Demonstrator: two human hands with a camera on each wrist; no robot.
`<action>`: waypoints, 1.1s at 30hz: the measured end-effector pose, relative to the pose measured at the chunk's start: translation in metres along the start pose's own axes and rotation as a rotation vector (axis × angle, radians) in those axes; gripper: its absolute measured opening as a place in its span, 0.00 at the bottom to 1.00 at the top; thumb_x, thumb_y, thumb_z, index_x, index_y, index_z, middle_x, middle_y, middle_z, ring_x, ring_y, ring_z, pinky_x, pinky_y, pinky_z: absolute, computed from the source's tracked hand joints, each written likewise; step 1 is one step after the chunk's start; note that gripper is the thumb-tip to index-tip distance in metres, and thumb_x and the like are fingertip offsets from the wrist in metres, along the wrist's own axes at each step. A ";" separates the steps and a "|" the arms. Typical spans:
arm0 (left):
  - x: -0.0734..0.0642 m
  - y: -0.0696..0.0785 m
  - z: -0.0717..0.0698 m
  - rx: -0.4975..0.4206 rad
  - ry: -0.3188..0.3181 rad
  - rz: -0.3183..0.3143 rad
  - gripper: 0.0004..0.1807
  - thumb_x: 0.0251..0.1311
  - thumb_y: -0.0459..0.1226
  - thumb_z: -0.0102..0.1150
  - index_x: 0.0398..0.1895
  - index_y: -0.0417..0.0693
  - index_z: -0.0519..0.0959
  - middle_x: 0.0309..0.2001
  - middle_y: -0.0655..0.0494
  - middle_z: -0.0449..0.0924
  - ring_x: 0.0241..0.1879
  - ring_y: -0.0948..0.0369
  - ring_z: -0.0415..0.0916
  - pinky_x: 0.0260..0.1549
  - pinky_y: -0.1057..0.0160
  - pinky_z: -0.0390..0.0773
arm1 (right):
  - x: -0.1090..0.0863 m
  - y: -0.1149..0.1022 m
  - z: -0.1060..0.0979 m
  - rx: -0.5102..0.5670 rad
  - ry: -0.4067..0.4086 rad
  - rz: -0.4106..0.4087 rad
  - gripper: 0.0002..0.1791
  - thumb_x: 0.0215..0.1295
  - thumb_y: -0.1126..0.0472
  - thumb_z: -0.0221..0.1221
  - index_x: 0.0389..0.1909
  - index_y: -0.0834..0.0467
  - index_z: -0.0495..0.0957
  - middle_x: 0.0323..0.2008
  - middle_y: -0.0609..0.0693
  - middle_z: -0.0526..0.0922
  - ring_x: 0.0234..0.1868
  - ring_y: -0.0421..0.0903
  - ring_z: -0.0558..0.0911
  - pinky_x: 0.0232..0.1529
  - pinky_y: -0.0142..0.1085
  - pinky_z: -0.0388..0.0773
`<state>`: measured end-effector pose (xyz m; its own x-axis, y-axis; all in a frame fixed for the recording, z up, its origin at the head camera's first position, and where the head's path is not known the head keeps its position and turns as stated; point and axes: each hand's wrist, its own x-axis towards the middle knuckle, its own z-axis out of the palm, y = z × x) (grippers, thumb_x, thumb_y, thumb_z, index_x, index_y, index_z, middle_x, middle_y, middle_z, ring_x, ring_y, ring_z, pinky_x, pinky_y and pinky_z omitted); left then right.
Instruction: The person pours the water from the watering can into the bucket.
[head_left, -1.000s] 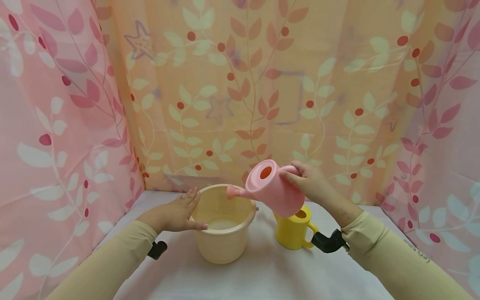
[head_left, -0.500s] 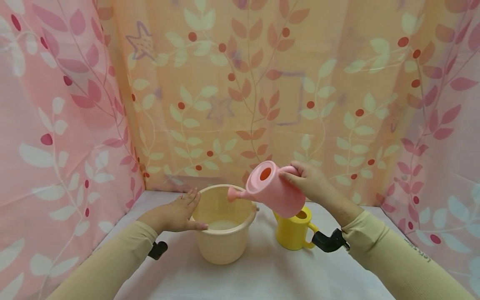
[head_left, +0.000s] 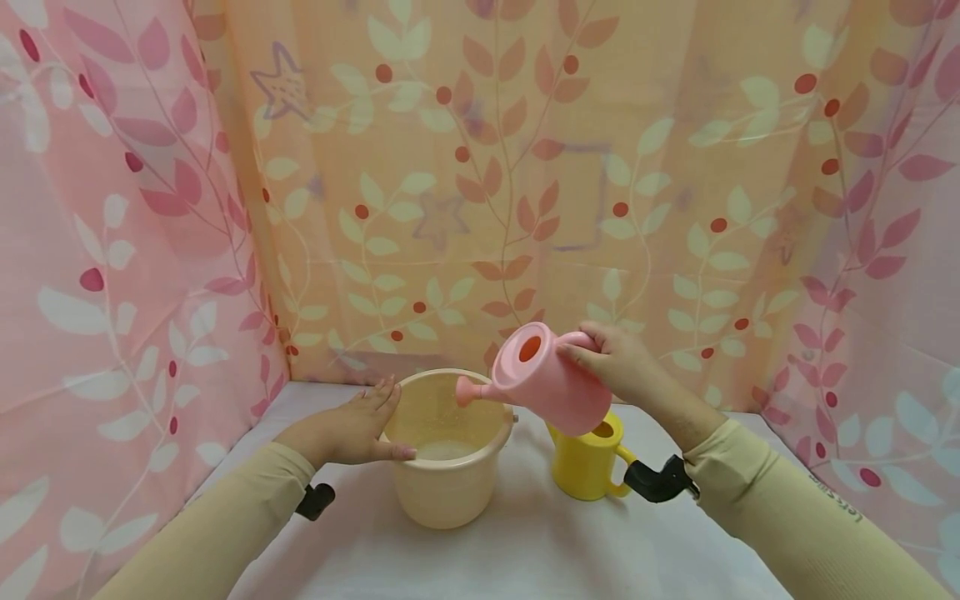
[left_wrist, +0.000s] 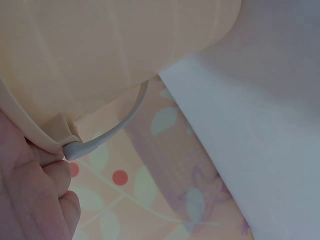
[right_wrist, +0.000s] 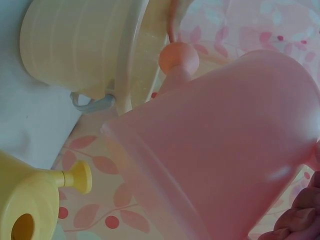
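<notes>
My right hand grips the handle of a pink watering can, tilted in the air with its spout to the left. Its flared spout head hangs over the mouth of a cream bucket. A little clear liquid seems to lie at the bottom of the bucket. On the bucket's left rim rests my left hand, fingers fairly straight and thumb over the near edge. The left wrist view has the bucket's grey bail handle hanging near those fingers. Whether water leaves the spout is too fine to tell.
A yellow watering can stands upright on the white tabletop, right of the bucket and partly below the pink one. Leaf-patterned curtains enclose the table at the back and both sides.
The pink watering can has tipped very slightly further, its spout head a touch lower. My left hand and the bucket have stayed put.
</notes>
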<state>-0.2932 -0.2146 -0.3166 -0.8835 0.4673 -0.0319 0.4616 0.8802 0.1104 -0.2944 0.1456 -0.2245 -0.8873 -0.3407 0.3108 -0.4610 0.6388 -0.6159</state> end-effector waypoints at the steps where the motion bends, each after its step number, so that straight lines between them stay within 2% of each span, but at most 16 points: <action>1: 0.000 0.000 0.000 0.003 -0.002 -0.003 0.61 0.47 0.72 0.43 0.69 0.32 0.44 0.71 0.37 0.36 0.70 0.47 0.34 0.65 0.46 0.43 | 0.000 0.000 0.000 0.000 0.000 -0.002 0.16 0.61 0.48 0.57 0.32 0.59 0.72 0.23 0.52 0.73 0.28 0.49 0.74 0.27 0.34 0.75; 10: -0.001 0.001 -0.002 -0.010 0.017 0.017 0.61 0.48 0.71 0.44 0.68 0.29 0.46 0.70 0.35 0.37 0.70 0.46 0.35 0.65 0.45 0.43 | 0.001 0.002 0.001 -0.005 0.002 -0.020 0.17 0.60 0.48 0.57 0.30 0.59 0.72 0.21 0.52 0.73 0.27 0.48 0.74 0.26 0.34 0.75; 23: 0.001 0.000 0.000 -0.003 0.002 -0.001 0.60 0.48 0.71 0.44 0.69 0.32 0.45 0.71 0.37 0.36 0.70 0.47 0.35 0.65 0.46 0.42 | 0.000 0.002 0.001 -0.001 -0.008 -0.005 0.16 0.61 0.49 0.57 0.32 0.59 0.72 0.23 0.52 0.73 0.28 0.49 0.74 0.27 0.34 0.76; 33: 0.000 0.000 0.001 -0.006 0.006 0.007 0.61 0.47 0.72 0.43 0.69 0.31 0.45 0.70 0.37 0.37 0.70 0.46 0.35 0.65 0.46 0.43 | 0.001 0.002 0.001 0.009 -0.023 0.008 0.17 0.60 0.46 0.57 0.32 0.58 0.72 0.24 0.52 0.74 0.28 0.49 0.75 0.27 0.35 0.77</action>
<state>-0.2936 -0.2146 -0.3176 -0.8806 0.4733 -0.0248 0.4677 0.8762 0.1161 -0.2960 0.1455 -0.2260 -0.8904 -0.3513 0.2894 -0.4538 0.6354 -0.6248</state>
